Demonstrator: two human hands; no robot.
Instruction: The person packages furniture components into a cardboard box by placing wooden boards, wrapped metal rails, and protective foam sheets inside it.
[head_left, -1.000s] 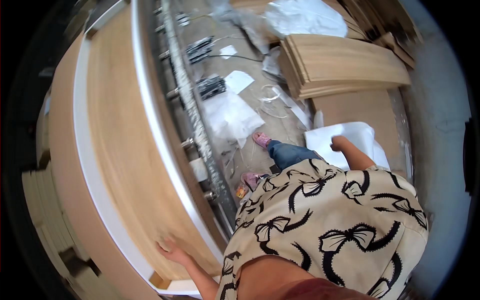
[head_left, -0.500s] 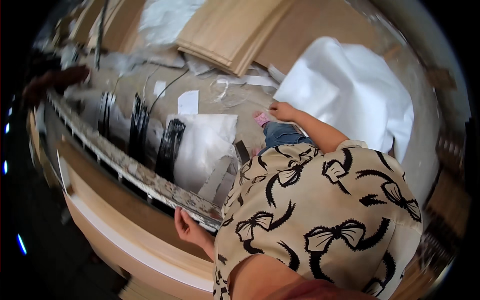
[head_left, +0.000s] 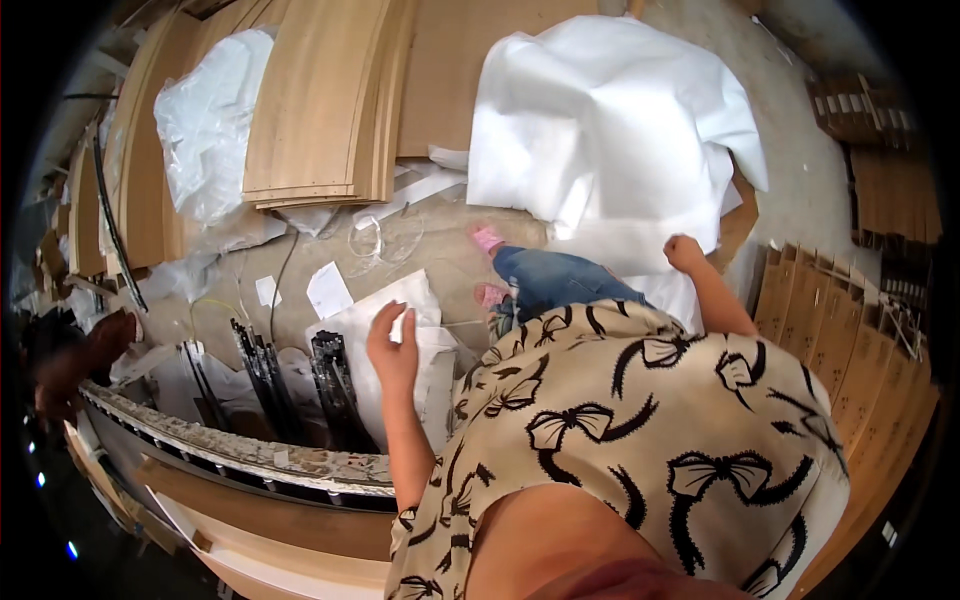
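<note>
My left hand [head_left: 392,342] is raised over the floor with thumb and fingers apart, holding nothing. Beneath and around it lies a white sheet [head_left: 432,345], and bundles of black strips [head_left: 335,375] stand just to its left. Out on the other side, my right hand [head_left: 686,254] is closed in a loose fist, and no object shows in it. It hangs in front of a large draped white sheet [head_left: 600,110], apparently not gripping it.
Stacked wooden panels [head_left: 315,100] lie ahead, beside crumpled clear plastic [head_left: 212,125]. A long, speckled ledge [head_left: 240,445] runs along the left, with a wooden board edge [head_left: 270,505] below. Flat cardboard pieces [head_left: 830,340] stand at right. Paper scraps [head_left: 328,290] and loose cord litter the floor.
My left hand has left the edge of the speckled ledge and come up and forward. My right hand has swung out to the right. The view has turned toward the right.
</note>
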